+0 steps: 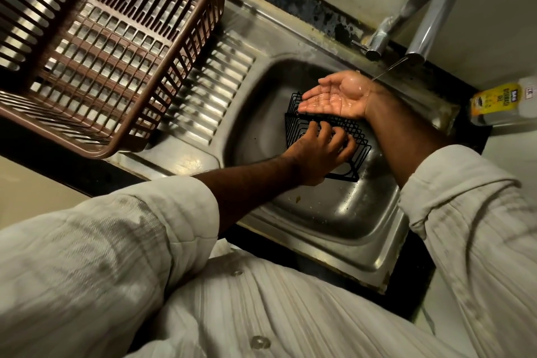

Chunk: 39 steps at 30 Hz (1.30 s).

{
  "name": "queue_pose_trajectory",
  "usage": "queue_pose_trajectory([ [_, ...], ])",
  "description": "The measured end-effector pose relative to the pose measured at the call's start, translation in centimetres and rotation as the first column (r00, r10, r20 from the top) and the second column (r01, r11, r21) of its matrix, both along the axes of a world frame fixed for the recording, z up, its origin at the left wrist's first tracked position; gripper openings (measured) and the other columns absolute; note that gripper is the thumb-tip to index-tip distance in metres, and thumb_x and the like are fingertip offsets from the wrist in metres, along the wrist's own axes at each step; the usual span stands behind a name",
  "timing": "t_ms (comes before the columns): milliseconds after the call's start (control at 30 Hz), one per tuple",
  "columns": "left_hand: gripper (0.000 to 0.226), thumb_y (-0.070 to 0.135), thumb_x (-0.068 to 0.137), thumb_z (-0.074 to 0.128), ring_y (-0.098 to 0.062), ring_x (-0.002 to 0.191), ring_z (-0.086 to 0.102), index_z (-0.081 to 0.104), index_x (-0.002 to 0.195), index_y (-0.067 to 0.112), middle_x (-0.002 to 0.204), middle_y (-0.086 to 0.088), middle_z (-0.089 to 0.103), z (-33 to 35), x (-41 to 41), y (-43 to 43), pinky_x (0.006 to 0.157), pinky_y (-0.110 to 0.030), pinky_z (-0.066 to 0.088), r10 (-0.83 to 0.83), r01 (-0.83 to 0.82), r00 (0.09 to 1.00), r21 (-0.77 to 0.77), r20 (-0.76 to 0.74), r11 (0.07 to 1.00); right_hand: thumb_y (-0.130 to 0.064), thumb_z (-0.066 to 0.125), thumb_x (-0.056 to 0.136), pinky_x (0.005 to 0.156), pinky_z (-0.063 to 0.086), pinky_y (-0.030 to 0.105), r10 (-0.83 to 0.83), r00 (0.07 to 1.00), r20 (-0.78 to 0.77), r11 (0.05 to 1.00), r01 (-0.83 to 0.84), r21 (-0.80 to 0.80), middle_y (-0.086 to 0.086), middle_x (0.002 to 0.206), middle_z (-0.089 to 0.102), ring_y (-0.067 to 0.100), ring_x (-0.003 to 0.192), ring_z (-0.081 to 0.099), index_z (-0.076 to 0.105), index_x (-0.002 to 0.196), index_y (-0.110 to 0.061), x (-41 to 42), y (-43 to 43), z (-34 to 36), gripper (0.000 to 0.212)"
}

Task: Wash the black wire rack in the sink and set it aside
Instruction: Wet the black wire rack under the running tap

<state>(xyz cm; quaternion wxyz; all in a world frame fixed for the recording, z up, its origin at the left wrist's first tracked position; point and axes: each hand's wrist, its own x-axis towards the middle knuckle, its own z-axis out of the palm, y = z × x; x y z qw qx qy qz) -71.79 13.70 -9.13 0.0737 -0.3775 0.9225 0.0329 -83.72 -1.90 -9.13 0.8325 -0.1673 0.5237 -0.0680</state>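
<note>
A: Entry one. Where is the black wire rack?

B: In the steel sink, toward the back of the basin and below the tap. It appears to rest on the basin floor, though the hands cover much of it.

A: Left hand?

B: Reaching in from the near left side. It lies on top of the rack with the fingers curled down around the wires, gripping it.

A: Right hand?

B: Palm up, just above the rack's far edge. Its fingers are straight and held together, forming a shallow cup. A thin stream of water runs from the spout onto the wrist end of the palm, and the palm is wet and glossy. It holds no object.

A: Are the hands touching each other?

B: No, they are apart. The right is above and behind the left.

A: Surroundings?

B: A brown slatted drainer basket sits on the ribbed draining board left of the basin. A yellow-labelled dishwash bottle stands on the tabletop at the right, near the tap. Both pale sleeves are pushed up above the wrists.
</note>
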Motion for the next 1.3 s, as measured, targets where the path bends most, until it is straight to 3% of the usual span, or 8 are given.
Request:
queue_pose_trajectory([
  [133, 0.101, 0.054, 0.069, 0.075, -0.043, 0.107, 0.055, 0.032, 0.145, 0.002, 0.13, -0.028, 0.049, 0.1, 0.0, 0.0, 0.088, -0.054, 0.048, -0.001, 0.001, 1.0, -0.003, 0.005, 1.0, -0.019, 0.039, 0.102, 0.091, 0.057, 0.042, -0.16, 0.975, -0.151, 0.986, 0.152, -0.066, 0.036, 0.138, 0.05, 0.043, 0.118, 0.059, 0.051, 0.128, 0.014, -0.3, -0.5, -0.7, 0.043],
  [333, 0.101, 0.052, 0.069, 0.076, -0.045, 0.108, 0.055, 0.032, 0.145, 0.001, 0.131, -0.029, 0.048, 0.1, -0.1, 0.3, 0.088, -0.054, 0.048, 0.006, -0.006, 1.0, 0.004, 0.009, 1.0, -0.017, 0.038, 0.104, 0.119, 0.031, 0.044, -0.387, 0.888, -0.247, 0.922, 0.374, -0.098, 0.031, 0.15, 0.038, 0.041, 0.144, 0.033, 0.04, 0.142, 0.012, 0.2, 0.2, -0.8, 0.048],
  [600, 0.103, 0.052, 0.069, 0.078, -0.047, 0.111, 0.053, 0.031, 0.146, 0.002, 0.133, -0.03, 0.047, 0.2, 0.1, 0.5, 0.09, -0.057, 0.048, -0.004, 0.003, 1.0, 0.013, 0.029, 1.0, -0.02, 0.038, 0.104, 0.122, 0.022, 0.042, -0.526, 0.795, -0.302, 0.85, 0.505, -0.151, 0.025, 0.159, 0.028, 0.034, 0.15, 0.023, 0.031, 0.15, 0.006, 0.8, 0.6, -2.0, 0.054],
  [733, 0.1, 0.051, 0.071, 0.077, -0.047, 0.111, 0.054, 0.032, 0.146, 0.003, 0.133, -0.029, 0.047, 0.1, 0.2, 0.5, 0.088, -0.057, 0.048, -0.009, 0.009, 1.0, 0.009, 0.013, 1.0, -0.017, 0.041, 0.104, 0.114, 0.04, 0.038, -0.314, 0.861, -0.4, 0.944, 0.24, -0.226, 0.024, 0.143, 0.049, 0.031, 0.137, 0.046, 0.047, 0.138, 0.007, 0.6, 0.9, -1.3, 0.042],
  [833, 0.1, 0.051, 0.067, 0.078, -0.045, 0.109, 0.055, 0.035, 0.144, 0.003, 0.131, -0.028, 0.05, 0.1, 0.3, 0.5, 0.087, -0.055, 0.049, -0.013, 0.013, 1.0, 0.013, 0.011, 1.0, -0.017, 0.05, 0.102, 0.086, 0.058, 0.029, -0.098, 0.828, -0.552, 0.938, -0.109, -0.329, 0.016, 0.124, 0.064, 0.024, 0.111, 0.067, 0.058, 0.123, 0.0, 0.0, 1.0, -1.1, 0.028],
  [1000, 0.106, 0.054, 0.062, 0.082, -0.042, 0.109, 0.054, 0.036, 0.144, 0.005, 0.13, -0.029, 0.049, 0.4, 0.6, 0.2, 0.088, -0.056, 0.049, -0.007, 0.007, 1.0, 0.029, -0.006, 1.0, -0.023, 0.072, 0.09, 0.069, 0.045, 0.023, 0.056, 0.434, -0.899, 0.68, -0.676, -0.284, 0.009, 0.105, 0.072, 0.021, 0.089, 0.065, 0.072, 0.109, -0.006, -0.9, 1.8, -0.4, 0.026],
  [1167, 0.1, 0.048, 0.063, 0.082, -0.042, 0.108, 0.052, 0.038, 0.142, 0.006, 0.129, -0.03, 0.049, 0.3, 1.6, 1.0, 0.088, -0.056, 0.048, -0.008, 0.009, 0.998, 0.018, -0.069, 1.0, -0.036, 0.073, 0.089, 0.087, 0.042, 0.031, -0.011, 0.617, -0.787, 0.829, -0.435, -0.353, 0.006, 0.118, 0.068, 0.024, 0.111, 0.062, 0.068, 0.117, -0.013, -2.4, 4.1, -1.4, 0.037],
  [1300, 0.085, 0.044, 0.075, 0.072, -0.045, 0.115, 0.052, 0.036, 0.143, 0.007, 0.131, -0.031, 0.049, 0.4, 2.6, 1.9, 0.093, -0.058, 0.045, -0.102, 0.096, 0.99, -0.064, -0.1, 0.993, -0.055, 0.073, 0.083, 0.11, 0.036, 0.054, -0.049, 0.712, -0.701, 0.954, -0.175, -0.244, 0.009, 0.15, 0.047, 0.033, 0.138, 0.042, 0.053, 0.14, -0.018, -2.9, 4.6, -1.0, 0.071],
])
